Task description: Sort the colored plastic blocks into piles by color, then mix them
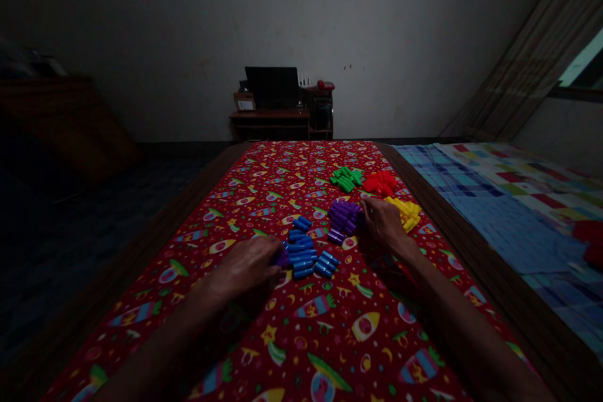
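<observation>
My left hand (252,262) is closed at the left side of a group of short blue cylinders (301,254). Between its fingers shows a purple cylinder (281,257), partly hidden. A few more blue cylinders (326,264) lie just right of that group. My right hand (384,220) is pinched at the right edge of a heap of purple cylinders (343,217). A shadowed purple piece (361,218) is at its fingertips, mostly covered. One loose purple cylinder (336,237) lies in front of the heap.
Piles of green cylinders (346,178), red cylinders (379,183) and yellow cylinders (405,212) lie farther back and right. A red patterned cloth (282,352) covers the long table. Beyond it stands a desk with a monitor (272,86). A bed (471,201) is at right.
</observation>
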Demonstrator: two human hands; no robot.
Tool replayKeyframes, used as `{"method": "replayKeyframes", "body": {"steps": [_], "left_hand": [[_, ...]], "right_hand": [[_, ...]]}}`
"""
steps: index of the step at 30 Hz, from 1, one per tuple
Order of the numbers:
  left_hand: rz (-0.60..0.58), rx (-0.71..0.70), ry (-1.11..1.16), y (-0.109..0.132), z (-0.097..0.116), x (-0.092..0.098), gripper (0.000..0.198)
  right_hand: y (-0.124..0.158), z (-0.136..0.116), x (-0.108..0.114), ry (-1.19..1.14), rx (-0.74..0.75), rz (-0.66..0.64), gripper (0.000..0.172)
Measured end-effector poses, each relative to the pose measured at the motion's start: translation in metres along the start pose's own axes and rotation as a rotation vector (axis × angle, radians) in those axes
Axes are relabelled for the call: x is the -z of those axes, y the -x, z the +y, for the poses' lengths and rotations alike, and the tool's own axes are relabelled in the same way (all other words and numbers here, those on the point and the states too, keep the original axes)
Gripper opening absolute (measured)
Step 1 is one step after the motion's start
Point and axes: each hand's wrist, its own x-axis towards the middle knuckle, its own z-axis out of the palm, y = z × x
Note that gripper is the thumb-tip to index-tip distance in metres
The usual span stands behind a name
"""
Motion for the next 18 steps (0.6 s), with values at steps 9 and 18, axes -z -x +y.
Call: {"method": "replayKeyframes", "body": {"steps": [9,18], "left_hand": [[0.098,-0.027,0.487,-0.027,0.025,-0.015,0.034],[0.225,0.067,0.604,-0.03,0.03,-0.034,0.012]], "right_hand": [[0.036,-0.064,0.005,-0.769,0.502,-0.131,0.031],[0.042,-0.063,-0.012,-0.702,0.527,-0.267,0.027]]}}
